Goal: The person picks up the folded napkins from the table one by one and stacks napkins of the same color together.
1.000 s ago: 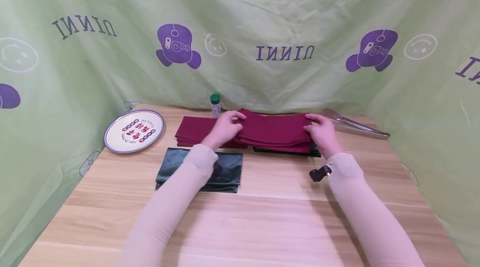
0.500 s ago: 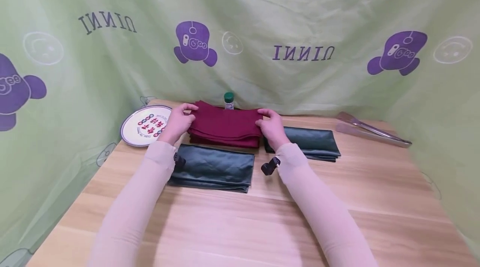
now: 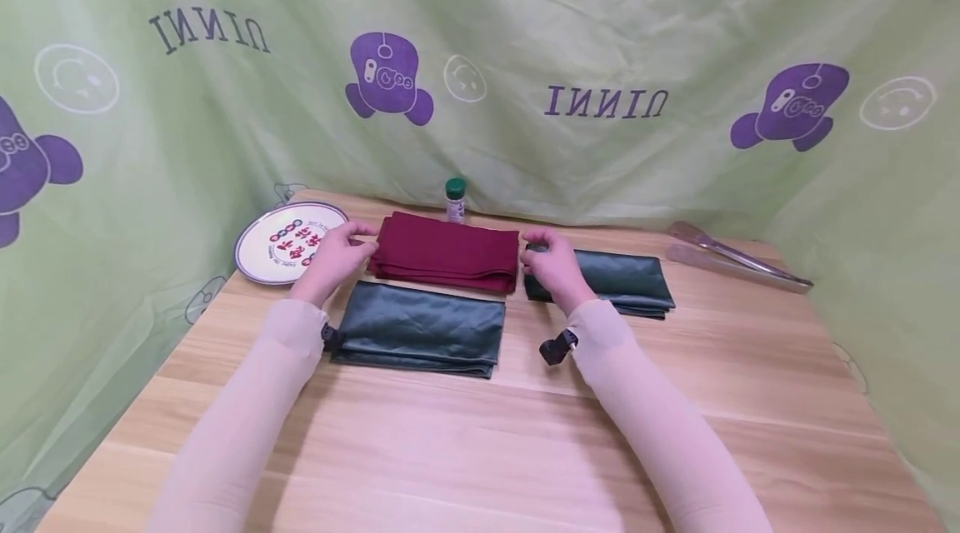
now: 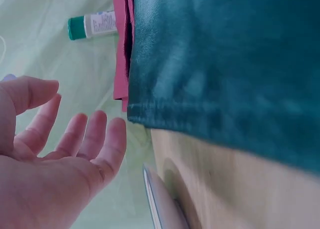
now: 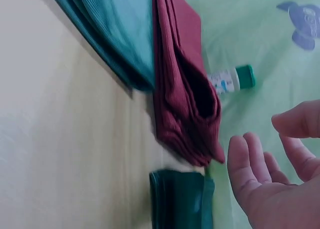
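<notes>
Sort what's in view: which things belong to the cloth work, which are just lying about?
Likely part of the job:
folded maroon cloths, between the left hand and right hand
near green cloth, folded
right green cloth, folded

Apparently just lying about, touched by neither hand:
green-capped bottle
metal tongs

Unclear: printed plate, partly behind the left hand

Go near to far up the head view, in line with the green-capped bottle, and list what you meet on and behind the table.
Folded dark green cloth → folded maroon cloth → green-capped bottle → printed green curtain.
</notes>
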The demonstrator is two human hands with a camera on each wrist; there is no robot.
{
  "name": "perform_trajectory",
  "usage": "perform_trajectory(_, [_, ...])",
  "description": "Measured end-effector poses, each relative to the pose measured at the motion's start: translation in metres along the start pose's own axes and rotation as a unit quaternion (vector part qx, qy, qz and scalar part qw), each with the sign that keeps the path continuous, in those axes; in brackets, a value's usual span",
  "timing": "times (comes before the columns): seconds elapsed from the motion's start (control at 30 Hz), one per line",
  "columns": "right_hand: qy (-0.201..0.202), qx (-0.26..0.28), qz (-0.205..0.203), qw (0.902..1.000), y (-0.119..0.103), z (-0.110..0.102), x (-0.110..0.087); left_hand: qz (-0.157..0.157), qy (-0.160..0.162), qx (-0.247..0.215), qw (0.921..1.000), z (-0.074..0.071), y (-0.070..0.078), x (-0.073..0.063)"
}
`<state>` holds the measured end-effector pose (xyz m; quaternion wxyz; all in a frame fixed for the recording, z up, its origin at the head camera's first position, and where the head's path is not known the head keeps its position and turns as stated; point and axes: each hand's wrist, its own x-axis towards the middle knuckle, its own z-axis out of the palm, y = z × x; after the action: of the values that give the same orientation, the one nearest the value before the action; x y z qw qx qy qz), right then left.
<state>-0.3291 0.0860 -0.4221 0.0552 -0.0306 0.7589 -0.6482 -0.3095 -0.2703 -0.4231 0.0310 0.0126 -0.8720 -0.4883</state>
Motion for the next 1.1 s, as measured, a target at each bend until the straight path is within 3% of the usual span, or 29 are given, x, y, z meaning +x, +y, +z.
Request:
perform_trajectory(0.13, [-0.036, -0.018, 0.000, 0.9992, 0.002, 0.006, -0.014, 0.012, -0.030, 0.024, 0.9992, -0.004, -0.004, -0.011])
perform_trajectory(0.23, [-0.085, -0.067, -0.006, 0.9941, 0.005, 0.010, -0.026, 0.021, -0.055, 0.044, 0.9973, -0.008, -0.010, -0.020])
perform_trajectory(0.33, [-0.138, -0.132, -0.014, 0.9815, 0.009, 0.015, -0.039, 0.023, -0.073, 0.067, 0.9949, -0.014, -0.018, -0.032])
perform_trajectory(0.43, [-0.165, -0.209, -0.029, 0.9635, 0.013, 0.016, -0.049, 0.022, -0.085, 0.087, 0.9923, -0.018, -0.024, -0.047])
perform_trajectory(0.6, [-0.174, -0.321, -0.057, 0.9292, 0.017, 0.016, -0.060, 0.029, -0.098, 0.107, 0.9890, -0.018, -0.031, -0.067])
perform_trajectory(0.7, [-0.178, -0.362, -0.068, 0.9126, 0.018, 0.015, -0.065, 0.035, -0.104, 0.112, 0.9876, -0.017, -0.034, -0.075])
perform_trajectory(0.93, [-0.152, -0.421, -0.095, 0.8894, 0.020, 0.017, -0.072, 0.042, -0.123, 0.134, 0.9824, -0.014, -0.029, -0.084])
perform_trajectory(1.1, [-0.163, -0.442, -0.119, 0.8743, 0.025, 0.024, -0.076, 0.044, -0.142, 0.153, 0.9770, -0.013, -0.027, -0.085])
